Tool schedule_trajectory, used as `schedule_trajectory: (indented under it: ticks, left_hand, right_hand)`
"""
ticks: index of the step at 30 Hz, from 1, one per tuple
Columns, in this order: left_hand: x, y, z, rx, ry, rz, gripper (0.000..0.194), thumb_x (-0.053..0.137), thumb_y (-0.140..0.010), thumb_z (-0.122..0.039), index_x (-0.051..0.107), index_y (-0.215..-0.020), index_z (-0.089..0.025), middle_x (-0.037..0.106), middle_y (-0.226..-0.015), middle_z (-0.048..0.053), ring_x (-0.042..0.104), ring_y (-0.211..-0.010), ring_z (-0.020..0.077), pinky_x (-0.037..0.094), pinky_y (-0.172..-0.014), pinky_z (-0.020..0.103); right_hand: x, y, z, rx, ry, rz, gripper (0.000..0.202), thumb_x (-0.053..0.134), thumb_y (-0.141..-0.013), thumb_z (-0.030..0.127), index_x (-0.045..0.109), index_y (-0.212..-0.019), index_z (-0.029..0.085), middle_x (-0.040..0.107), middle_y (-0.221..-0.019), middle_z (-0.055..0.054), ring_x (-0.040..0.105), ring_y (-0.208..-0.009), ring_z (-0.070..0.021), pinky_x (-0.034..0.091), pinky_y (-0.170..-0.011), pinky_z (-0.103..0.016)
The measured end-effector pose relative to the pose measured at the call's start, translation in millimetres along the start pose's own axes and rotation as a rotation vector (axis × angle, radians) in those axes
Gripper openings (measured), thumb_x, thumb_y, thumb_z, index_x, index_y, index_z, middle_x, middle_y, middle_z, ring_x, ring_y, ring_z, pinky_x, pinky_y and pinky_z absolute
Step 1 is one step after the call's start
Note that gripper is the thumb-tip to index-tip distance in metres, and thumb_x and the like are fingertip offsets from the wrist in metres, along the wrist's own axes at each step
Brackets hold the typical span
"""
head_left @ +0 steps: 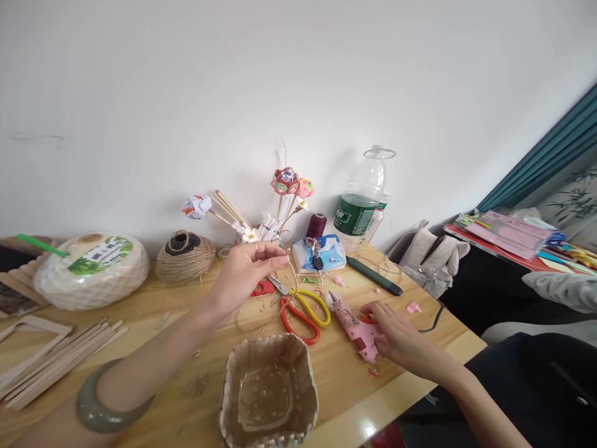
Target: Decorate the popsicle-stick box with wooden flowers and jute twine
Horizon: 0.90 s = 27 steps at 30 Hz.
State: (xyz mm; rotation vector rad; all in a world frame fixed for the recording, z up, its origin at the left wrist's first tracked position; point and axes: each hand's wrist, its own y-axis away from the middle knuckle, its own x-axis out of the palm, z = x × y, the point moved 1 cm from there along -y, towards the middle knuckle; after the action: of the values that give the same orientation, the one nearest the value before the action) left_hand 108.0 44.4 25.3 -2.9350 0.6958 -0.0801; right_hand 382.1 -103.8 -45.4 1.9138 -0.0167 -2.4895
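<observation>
My left hand (254,270) is raised over the table with its thumb and fingertips pinched on a thin piece of twine (293,274). My right hand (394,330) rests on a pink glue gun (357,326) lying on the tabletop, its fingers over the body. Between my hands lie scissors with red handles (301,322) and a yellow-handled pair (317,308). Nearer to me stands a square, clear-bottomed container (265,389) with a wrapped rim.
Behind are a twine ball (185,258), paper flowers (285,180), a blue tissue pack (319,254), a dark green stick (373,275) and a large bottle (357,208). Wooden sticks (60,367) and a white round package (91,270) lie left.
</observation>
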Motion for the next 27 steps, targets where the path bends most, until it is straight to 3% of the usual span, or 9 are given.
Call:
schedule_trajectory:
  ticks: [3,5,8,9,12,15,20,24,27]
  left_hand:
    - [-4.2,6,-6,0.051,-0.080,-0.047,0.018,0.071,-0.067,-0.031,0.067,-0.077,-0.017,0.066,-0.074,0.000,0.057,-0.072,0.0119,0.044,-0.069,0.024]
    - [-3.7,12,-11,0.088,-0.128,-0.064,0.017,0.071,-0.067,-0.031,0.067,-0.076,-0.017,0.067,-0.075,0.000,0.058,-0.073,0.0125,0.045,-0.070,0.025]
    - [4.3,23,-17,0.130,-0.163,-0.034,0.014,0.070,-0.068,-0.030,0.067,-0.073,-0.017,0.067,-0.075,0.000,0.058,-0.070,0.0117,0.045,-0.066,0.023]
    - [8.4,26,-19,0.141,-0.160,-0.012,0.013,0.070,-0.069,-0.029,0.067,-0.073,-0.017,0.067,-0.073,0.000,0.057,-0.068,0.0111,0.045,-0.065,0.023]
    - [20.0,36,-22,0.159,-0.117,0.076,0.010,0.067,-0.071,-0.027,0.066,-0.073,-0.017,0.065,-0.070,-0.001,0.057,-0.064,0.0101,0.046,-0.061,0.021]
    - [23.0,41,-23,0.171,-0.104,0.107,0.009,0.065,-0.073,-0.026,0.065,-0.073,-0.017,0.064,-0.070,-0.001,0.057,-0.063,0.0099,0.045,-0.060,0.021]
    - [0.7,55,-28,0.149,-0.221,0.150,0.016,0.060,-0.079,-0.030,0.066,-0.088,-0.019,0.067,-0.082,0.000,0.059,-0.074,0.0114,0.046,-0.069,0.023]
    - [-22.8,84,-28,0.091,-0.482,0.490,0.020,0.066,-0.075,-0.034,0.067,-0.089,-0.021,0.068,-0.093,0.001,0.060,-0.091,0.0163,0.044,-0.085,0.029]
    - [-30.8,103,-22,0.152,-0.731,0.733,0.041,0.074,-0.067,-0.034,0.063,-0.106,-0.023,0.064,-0.109,0.004,0.055,-0.104,0.0211,0.038,-0.095,0.036]
  right_hand:
    - [-12,1,12,-0.031,0.030,-0.064,0.040,0.042,-0.066,0.005,0.053,-0.101,0.020,0.056,-0.109,-0.009,0.050,-0.107,-0.0250,0.041,-0.089,-0.041]
    - [-23,-2,31,-0.032,0.020,-0.216,0.029,0.043,-0.071,0.008,0.056,-0.094,0.020,0.057,-0.109,-0.010,0.050,-0.107,-0.0276,0.040,-0.089,-0.045]
    - [-38,-11,73,-0.022,-0.326,-0.366,0.018,0.043,-0.087,0.028,0.055,-0.099,0.021,0.062,-0.094,-0.008,0.059,-0.086,-0.0219,0.048,-0.076,-0.039]
    - [-41,-15,89,-0.064,-0.489,-0.361,0.021,0.044,-0.088,0.033,0.055,-0.102,0.021,0.063,-0.095,-0.007,0.060,-0.083,-0.0199,0.049,-0.074,-0.037]
    - [-43,-27,131,-0.212,-0.937,-0.250,0.027,0.053,-0.085,0.037,0.053,-0.107,0.022,0.062,-0.110,-0.007,0.060,-0.101,-0.0188,0.048,-0.086,-0.034]
    - [-40,-35,154,-0.204,-1.193,-0.186,0.025,0.062,-0.079,0.037,0.055,-0.097,0.021,0.069,-0.083,-0.002,0.066,-0.083,-0.0160,0.052,-0.075,-0.029]
    - [-43,-37,148,-0.067,-1.185,-0.304,0.027,0.070,-0.071,0.040,0.058,-0.083,0.018,0.070,-0.067,-0.002,0.067,-0.066,-0.0155,0.052,-0.062,-0.026]
    - [-56,-30,125,0.007,-1.132,-0.458,0.029,0.074,-0.067,0.040,0.056,-0.073,0.018,0.070,-0.063,-0.001,0.063,-0.055,-0.0111,0.050,-0.054,-0.020]
    - [-67,-20,114,0.022,-1.069,-0.588,0.026,0.074,-0.068,0.038,0.059,-0.071,0.017,0.069,-0.062,-0.001,0.060,-0.051,-0.0090,0.049,-0.050,-0.017]
